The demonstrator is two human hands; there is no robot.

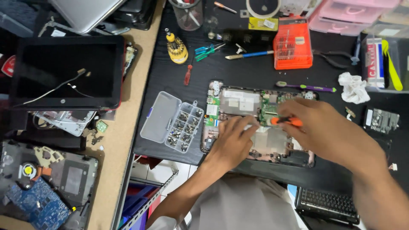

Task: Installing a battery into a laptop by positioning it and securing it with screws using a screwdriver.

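Roughly, by item:
Laptop base: the opened laptop base [238,102] lies on the dark worktop [238,70], its green boards bare; the near half is covered by both hands
Right hand: the right hand [317,127] is clamped on an orange-handled screwdriver [286,121]; the tip is hidden behind the fingers, so where it meets the board cannot be told
Left hand: the left hand [232,142] rests on the base with fingers stretched toward the screwdriver; blurred, and whether it pinches anything cannot be told
Screw box: a clear compartment box [172,123] sits open just left of the base, its small parts too fine to make out
Toothbrush: a purple toothbrush [306,87] lies just behind the base
Keyboard: a keyboard [327,203] at the near edge is partly covered by the right forearm
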